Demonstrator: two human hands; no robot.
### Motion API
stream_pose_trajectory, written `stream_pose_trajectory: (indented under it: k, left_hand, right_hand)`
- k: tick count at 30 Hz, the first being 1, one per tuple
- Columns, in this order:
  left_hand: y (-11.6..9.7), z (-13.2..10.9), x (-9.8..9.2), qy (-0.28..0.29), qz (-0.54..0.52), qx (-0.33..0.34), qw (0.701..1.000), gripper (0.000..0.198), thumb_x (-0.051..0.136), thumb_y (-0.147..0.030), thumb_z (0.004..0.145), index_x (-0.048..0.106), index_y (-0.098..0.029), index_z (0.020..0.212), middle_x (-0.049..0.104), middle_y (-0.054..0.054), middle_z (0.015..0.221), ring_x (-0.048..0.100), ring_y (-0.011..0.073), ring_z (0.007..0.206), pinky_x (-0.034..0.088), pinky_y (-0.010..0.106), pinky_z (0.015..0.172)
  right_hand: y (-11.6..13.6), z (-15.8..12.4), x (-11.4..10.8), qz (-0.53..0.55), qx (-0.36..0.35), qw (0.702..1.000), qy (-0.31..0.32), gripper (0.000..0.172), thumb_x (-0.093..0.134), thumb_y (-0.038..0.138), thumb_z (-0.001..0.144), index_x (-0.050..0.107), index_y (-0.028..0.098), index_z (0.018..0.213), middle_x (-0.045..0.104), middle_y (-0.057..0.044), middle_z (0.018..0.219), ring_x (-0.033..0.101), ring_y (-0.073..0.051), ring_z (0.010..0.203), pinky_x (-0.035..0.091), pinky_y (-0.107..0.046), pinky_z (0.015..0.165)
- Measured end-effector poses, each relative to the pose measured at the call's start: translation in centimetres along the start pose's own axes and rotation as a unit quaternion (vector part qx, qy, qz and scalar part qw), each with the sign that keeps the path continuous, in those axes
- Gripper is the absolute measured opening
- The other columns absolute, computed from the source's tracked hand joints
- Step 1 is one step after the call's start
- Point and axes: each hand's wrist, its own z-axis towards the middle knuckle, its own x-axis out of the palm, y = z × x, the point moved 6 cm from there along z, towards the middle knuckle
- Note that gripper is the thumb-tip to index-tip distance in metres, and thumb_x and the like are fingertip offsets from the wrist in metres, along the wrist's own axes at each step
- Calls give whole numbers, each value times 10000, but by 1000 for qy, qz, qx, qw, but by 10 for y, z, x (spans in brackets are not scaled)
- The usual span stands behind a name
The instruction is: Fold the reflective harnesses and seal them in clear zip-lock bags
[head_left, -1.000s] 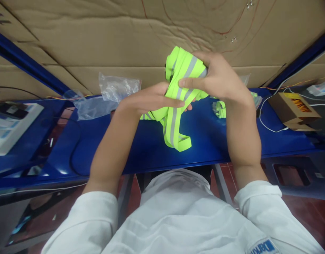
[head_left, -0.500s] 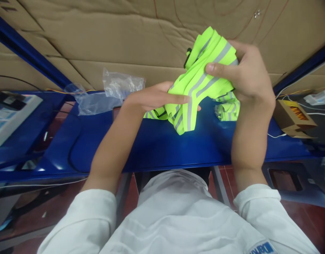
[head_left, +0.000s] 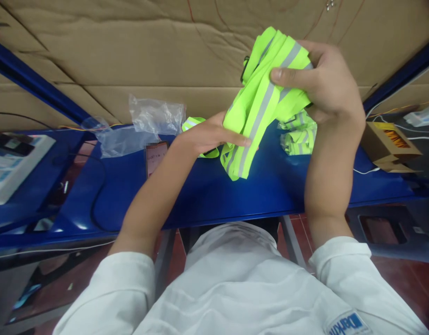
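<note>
A folded bundle of neon yellow reflective strap [head_left: 258, 109] with grey stripes is held up above the blue table, tilted. My right hand [head_left: 326, 86] grips its upper right end, the thumb on top and the other fingers hidden behind. Around the lower left end my left hand [head_left: 216, 135] is closed, thumb along the front. A black buckle [head_left: 244, 67] shows at the bundle's upper left edge. Behind my right wrist, another bundle of yellow reflective strap [head_left: 300, 139] lies on the table. A further yellow strap piece [head_left: 193, 123] shows behind my left hand.
Clear plastic bags [head_left: 158, 116] lie at the back left of the blue table [head_left: 249, 200]. Beside my left forearm is a phone-like rectangle [head_left: 155, 157]. An opened cardboard box [head_left: 391, 144] stands at right, a white box [head_left: 18, 163] at left. Cardboard sheeting [head_left: 147, 56] rises behind.
The bundle's lower layers have drawn together into a straighter, narrower fold between my hands. My left hand has shifted slightly right. The view has moved a little, exposing more of the phone-like rectangle.
</note>
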Motion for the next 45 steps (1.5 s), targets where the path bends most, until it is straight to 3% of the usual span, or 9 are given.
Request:
stream_pose_trajectory:
  k: [10, 13, 16, 19, 22, 24, 30, 37, 45]
  left_hand:
    - [18, 13, 9, 96, 115, -23, 989, 518, 987, -482, 746, 762, -194, 1113, 796, 78, 1104, 767, 276, 1044, 630, 379, 932]
    - [7, 3, -16, 117, 178, -2, 977, 728, 1035, -408, 669, 728, -260, 1312, 774, 67, 1262, 681, 327, 1311, 574, 414, 1096]
    - [-23, -19, -53, 57, 148, 52, 986, 946, 1005, -367, 729, 563, -378, 1566, 626, 12, 1571, 496, 318, 1530, 409, 438, 1280]
    - [-57, -43, -72, -29, 99, 105, 989, 775, 889, -401, 887, 547, -407, 1582, 605, -48, 1601, 330, 321, 1619, 319, 432, 1308]
    - [-75, -48, -61, -86, 116, 151, 978, 551, 835, -346, 952, 662, -414, 1470, 679, -89, 1501, 402, 265, 1588, 341, 376, 1300]
    - [-72, -39, -39, -57, 122, 154, 979, 571, 859, -303, 933, 664, -368, 1466, 660, -65, 1533, 451, 252, 1575, 370, 375, 1319]
    - [-21, -1, 1, -33, 135, 42, 989, 550, 951, -434, 781, 759, -181, 1231, 792, 73, 1238, 697, 374, 1311, 568, 453, 1135]
    - [-22, -7, 5, 45, 144, 44, 988, 301, 889, -425, 827, 763, -180, 950, 800, 65, 935, 761, 252, 966, 616, 356, 935]
    - [-34, -19, 1, 26, 164, 60, 984, 308, 877, -391, 832, 764, -172, 1017, 782, 40, 931, 779, 248, 952, 628, 350, 897]
  right_hand:
    - [9, 2, -51, -8, -72, 992, -107, 233, 934, 263, 615, 840, 234, 827, 820, -68, 898, 748, -257, 711, 620, -380, 627]
    - [10, 0, -36, -35, -76, 993, -84, 217, 893, 212, 701, 854, 239, 913, 822, -54, 967, 764, -250, 811, 609, -363, 709]
    - [19, -5, -18, -91, -102, 990, -36, 274, 864, 164, 777, 844, 221, 1044, 813, -34, 1020, 754, -230, 901, 579, -322, 782]
    - [28, -8, -9, -206, -109, 972, -16, 373, 893, 165, 802, 822, 204, 1166, 795, -21, 1132, 726, -232, 1059, 557, -290, 906]
    - [33, -10, -3, -271, -122, 955, 6, 478, 909, 201, 832, 787, 209, 1294, 760, -24, 1292, 688, -262, 1235, 528, -303, 1075]
    - [36, -12, 3, -254, -135, 957, 25, 481, 897, 230, 862, 775, 228, 1326, 748, -21, 1340, 680, -269, 1280, 527, -320, 1113]
    - [42, -21, 25, -226, -146, 961, 60, 462, 867, 196, 875, 779, 284, 1320, 739, 4, 1344, 669, -255, 1294, 525, -313, 1124]
    - [3, -7, 29, -26, 5, 996, 84, 312, 907, 392, 820, 844, 284, 1106, 812, -8, 1066, 793, -258, 968, 648, -312, 761]
    - [-31, 5, 57, 66, 74, 987, 126, 470, 833, 581, 776, 749, 317, 1157, 802, 4, 1249, 749, -285, 1205, 661, -387, 955]
